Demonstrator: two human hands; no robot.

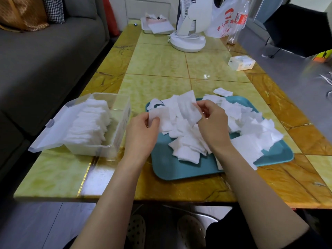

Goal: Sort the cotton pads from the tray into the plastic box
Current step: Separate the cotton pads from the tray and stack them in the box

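A teal tray point(181, 168) lies on the table in front of me with a loose heap of white square cotton pads point(248, 126) on it. To its left stands a clear plastic box point(118, 137) with its lid folded open, holding a row of stacked pads point(89, 123). My left hand point(142, 133) pinches a flat cotton pad point(161, 115) over the tray's left end. Above the heap, my right hand point(212, 123) holds another pad point(188, 108) by its edge, tilted upright.
One stray pad point(222, 92) lies on the yellow tiled table point(158, 62) behind the tray. Farther back stand a white fan point(188, 29), a white tray with papers point(156, 26), a plastic bag point(226, 17) and a small box point(241, 62). A grey sofa point(45, 56) runs along the left.
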